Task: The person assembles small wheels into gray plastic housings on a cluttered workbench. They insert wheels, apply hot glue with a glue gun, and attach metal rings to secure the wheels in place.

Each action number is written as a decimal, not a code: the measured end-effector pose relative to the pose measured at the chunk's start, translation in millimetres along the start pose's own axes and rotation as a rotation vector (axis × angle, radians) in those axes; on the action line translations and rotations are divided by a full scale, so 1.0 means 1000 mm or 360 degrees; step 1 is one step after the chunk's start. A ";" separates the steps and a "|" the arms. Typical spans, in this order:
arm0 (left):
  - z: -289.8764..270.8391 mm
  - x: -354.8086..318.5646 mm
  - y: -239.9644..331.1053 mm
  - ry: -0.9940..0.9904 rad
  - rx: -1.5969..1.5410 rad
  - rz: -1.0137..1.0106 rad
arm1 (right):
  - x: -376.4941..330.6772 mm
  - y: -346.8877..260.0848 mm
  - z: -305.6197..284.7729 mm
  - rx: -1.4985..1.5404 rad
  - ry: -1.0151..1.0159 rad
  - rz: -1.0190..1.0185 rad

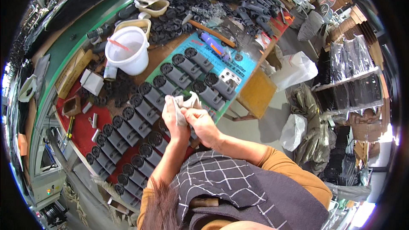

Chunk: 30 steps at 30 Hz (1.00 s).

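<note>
Both hands are together in front of my body, over the near edge of the work table. A crumpled off-white cloth (193,101) is bunched between them. My left hand (171,117) is closed around its left side, fingers pointing up and away. From the right, my right hand (202,123) pinches the cloth close to the left thumb. Grey plastic housings with black round ends lie beneath and around the hands in slanting rows, one housing (207,95) just beyond the right hand and another (150,96) to the left. My forearms hide part of the rows.
A white bucket (135,64) stands left of the rows. Dark loose parts (174,6) are heaped at the back, near a wooden handle (213,34) and a purple tool (211,44). Right of the table are a yellow-topped stool (257,93) and a white bag (294,73).
</note>
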<state>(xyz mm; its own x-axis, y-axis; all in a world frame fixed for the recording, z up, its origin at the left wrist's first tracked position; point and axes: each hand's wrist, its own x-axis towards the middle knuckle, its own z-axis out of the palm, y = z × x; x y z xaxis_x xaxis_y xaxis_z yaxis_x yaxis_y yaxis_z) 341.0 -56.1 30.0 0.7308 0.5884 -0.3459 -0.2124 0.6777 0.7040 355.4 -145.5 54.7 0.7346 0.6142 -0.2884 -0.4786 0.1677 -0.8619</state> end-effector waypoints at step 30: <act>0.138 0.036 -0.112 -0.0149 0.0380 -0.0139 | 0.157 -0.050 -0.198 0.0073 0.0232 -0.0314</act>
<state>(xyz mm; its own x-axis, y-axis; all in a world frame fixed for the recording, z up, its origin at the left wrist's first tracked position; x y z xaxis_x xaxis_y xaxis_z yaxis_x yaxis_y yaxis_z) 480.4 -171.9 23.8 0.7987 0.4815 -0.3609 0.0051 0.5943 0.8042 589.9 -210.4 -29.6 0.8761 0.4486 -0.1765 -0.3379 0.3103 -0.8886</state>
